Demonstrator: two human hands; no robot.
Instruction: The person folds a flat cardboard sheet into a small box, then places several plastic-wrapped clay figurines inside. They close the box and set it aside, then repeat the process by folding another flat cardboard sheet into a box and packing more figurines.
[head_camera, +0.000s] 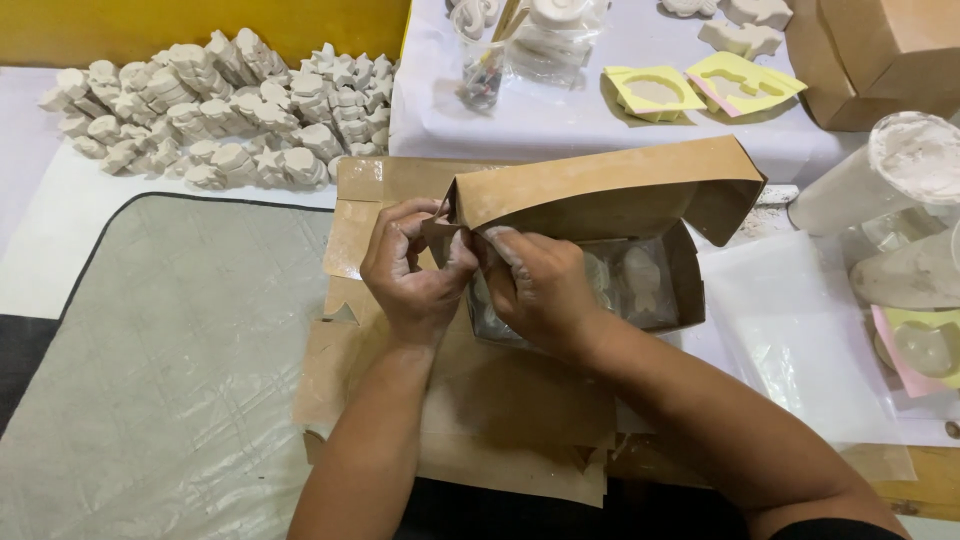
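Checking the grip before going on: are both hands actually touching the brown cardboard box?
Touching. The head view shows the left hand and right hand both pinching the corner flap of the brown cardboard box, fingertips pressed on the card with no gap.

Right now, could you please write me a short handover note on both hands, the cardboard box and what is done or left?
Left hand: pinching the left front corner flap of the small brown cardboard box.
Right hand: fingers on the same corner, partly inside the box.
Box: sits on flattened brown cardboard sheets, its hinged lid half raised.
Done: pale plaster figures in clear wrap lie inside.
Left: lid not yet shut; a heap of white plaster figures lies at the far left.
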